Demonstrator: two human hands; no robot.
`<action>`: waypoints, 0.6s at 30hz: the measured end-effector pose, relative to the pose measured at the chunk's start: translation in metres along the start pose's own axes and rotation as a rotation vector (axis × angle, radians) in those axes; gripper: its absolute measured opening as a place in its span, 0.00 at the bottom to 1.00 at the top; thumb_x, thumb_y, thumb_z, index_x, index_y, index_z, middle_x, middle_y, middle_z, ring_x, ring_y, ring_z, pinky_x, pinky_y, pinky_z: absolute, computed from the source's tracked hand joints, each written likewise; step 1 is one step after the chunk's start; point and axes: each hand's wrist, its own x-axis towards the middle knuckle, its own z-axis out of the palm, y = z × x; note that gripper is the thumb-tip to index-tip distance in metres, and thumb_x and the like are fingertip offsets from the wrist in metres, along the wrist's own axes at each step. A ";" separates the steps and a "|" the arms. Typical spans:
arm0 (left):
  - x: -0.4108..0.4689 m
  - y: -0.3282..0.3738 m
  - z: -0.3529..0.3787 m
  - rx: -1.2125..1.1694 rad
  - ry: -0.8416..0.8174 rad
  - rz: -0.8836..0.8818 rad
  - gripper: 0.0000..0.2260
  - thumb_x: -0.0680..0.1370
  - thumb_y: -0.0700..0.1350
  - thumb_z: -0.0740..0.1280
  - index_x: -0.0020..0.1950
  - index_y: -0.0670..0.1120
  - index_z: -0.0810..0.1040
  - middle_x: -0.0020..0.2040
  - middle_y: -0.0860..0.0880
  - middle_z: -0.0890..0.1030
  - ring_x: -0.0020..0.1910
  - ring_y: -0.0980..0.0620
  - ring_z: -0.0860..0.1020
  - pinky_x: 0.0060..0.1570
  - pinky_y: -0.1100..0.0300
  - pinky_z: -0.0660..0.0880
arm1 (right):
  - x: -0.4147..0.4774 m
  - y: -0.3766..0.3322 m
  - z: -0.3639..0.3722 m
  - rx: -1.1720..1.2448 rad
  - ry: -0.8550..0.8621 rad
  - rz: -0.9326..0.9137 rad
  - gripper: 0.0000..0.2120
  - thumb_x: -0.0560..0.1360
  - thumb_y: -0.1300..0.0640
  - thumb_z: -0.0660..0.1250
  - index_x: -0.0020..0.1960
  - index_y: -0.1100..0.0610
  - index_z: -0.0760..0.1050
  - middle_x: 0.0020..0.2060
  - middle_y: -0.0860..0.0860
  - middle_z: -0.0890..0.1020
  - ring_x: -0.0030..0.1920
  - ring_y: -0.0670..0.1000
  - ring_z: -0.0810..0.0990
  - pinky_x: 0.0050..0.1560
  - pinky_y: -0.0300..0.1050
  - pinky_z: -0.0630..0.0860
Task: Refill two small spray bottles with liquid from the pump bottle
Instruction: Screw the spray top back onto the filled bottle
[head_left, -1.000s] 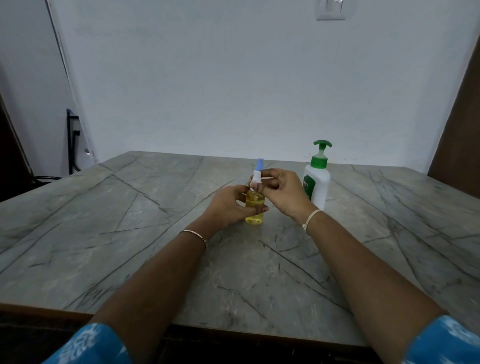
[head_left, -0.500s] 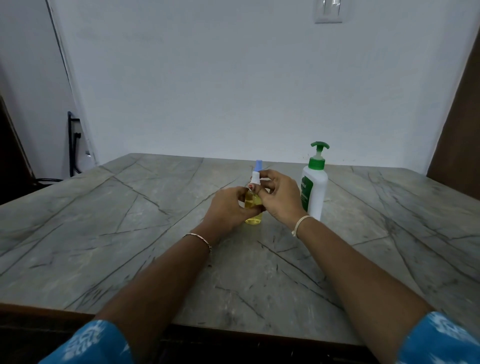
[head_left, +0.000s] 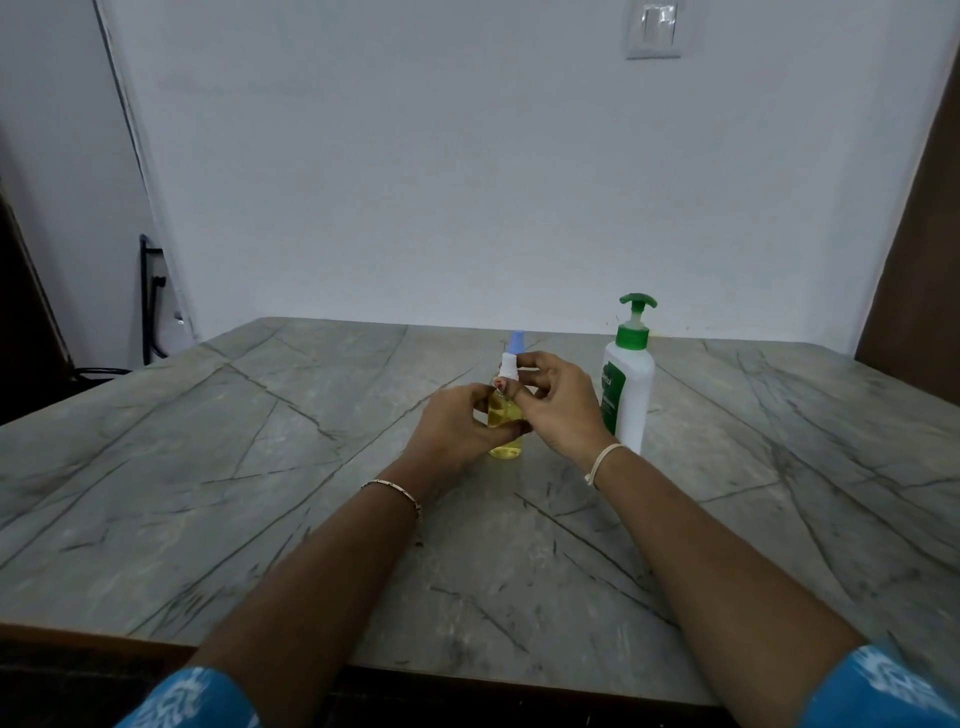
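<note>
A small clear spray bottle (head_left: 505, 446) with yellow liquid stands on the grey marble table (head_left: 260, 467). My left hand (head_left: 457, 423) grips its body. My right hand (head_left: 558, 402) pinches its white spray head (head_left: 508, 366) between thumb and fingers. Behind it a pale blue cap (head_left: 516, 343) pokes up, belonging to a second small bottle that is mostly hidden by my hands. The white pump bottle (head_left: 629, 384) with a green pump stands upright just right of my right hand.
A white wall runs behind the table, with a switch plate (head_left: 655, 28) high up. A dark wooden panel (head_left: 919, 270) stands at the right. A black frame (head_left: 150, 296) leans by the wall at the left.
The head camera has tilted slightly, so the scene sits a little lower. My right hand's fingers have shifted on the spray head; the bottle stays in place on the table.
</note>
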 end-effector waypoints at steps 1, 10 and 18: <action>0.000 0.000 0.000 0.003 -0.003 0.001 0.20 0.67 0.55 0.76 0.54 0.46 0.81 0.45 0.53 0.81 0.45 0.56 0.78 0.39 0.72 0.69 | 0.000 0.001 -0.001 0.019 -0.008 0.001 0.13 0.73 0.56 0.74 0.56 0.48 0.77 0.51 0.49 0.85 0.51 0.47 0.83 0.54 0.51 0.81; 0.007 -0.015 -0.011 0.014 0.065 -0.103 0.20 0.67 0.56 0.75 0.54 0.47 0.80 0.44 0.55 0.79 0.44 0.57 0.77 0.39 0.67 0.69 | 0.001 0.006 0.004 -0.079 -0.015 -0.044 0.12 0.78 0.48 0.66 0.59 0.51 0.78 0.52 0.45 0.82 0.48 0.44 0.79 0.47 0.38 0.74; 0.012 -0.040 -0.028 0.006 0.174 -0.266 0.24 0.66 0.57 0.76 0.57 0.46 0.79 0.49 0.50 0.82 0.45 0.55 0.77 0.44 0.63 0.70 | 0.010 0.012 0.009 -0.232 0.034 -0.044 0.11 0.77 0.57 0.67 0.59 0.49 0.77 0.54 0.46 0.79 0.43 0.44 0.78 0.46 0.40 0.75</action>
